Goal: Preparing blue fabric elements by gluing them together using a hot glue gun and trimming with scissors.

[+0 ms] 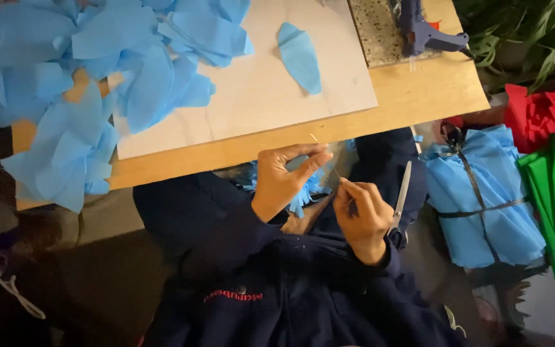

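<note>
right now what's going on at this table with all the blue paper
A person sits at a wooden table. The left hand pinches a thin stick or wire; the right hand holds scissors and meets it over blue tissue paper in the lap. Cut blue pieces pile on the table, a glue gun beyond.

We wear a dark navy jacket [290, 283] with long sleeves reaching our wrists. Small red lettering marks its chest. Our hands are bare.
</note>
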